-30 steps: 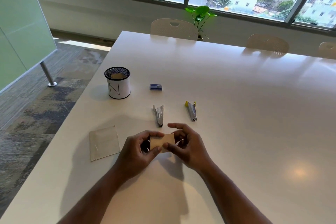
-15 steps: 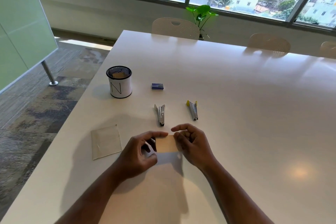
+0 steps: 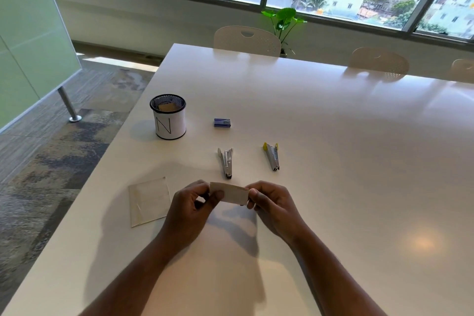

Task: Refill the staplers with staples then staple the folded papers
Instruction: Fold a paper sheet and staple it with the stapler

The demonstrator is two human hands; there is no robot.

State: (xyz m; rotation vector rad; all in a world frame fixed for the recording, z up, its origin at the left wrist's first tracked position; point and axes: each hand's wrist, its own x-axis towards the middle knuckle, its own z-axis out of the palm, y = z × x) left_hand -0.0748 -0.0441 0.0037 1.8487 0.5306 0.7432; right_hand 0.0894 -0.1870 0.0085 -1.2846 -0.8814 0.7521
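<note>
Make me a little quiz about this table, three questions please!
1. True or false: both hands hold the folded paper.
2. Which stapler lies nearer the cup? A) the grey stapler B) the yellow stapler
3. Fill in: the letter on the cup is ___.

Key:
1. True. The left hand and right hand pinch its two ends.
2. A.
3. N.
</note>
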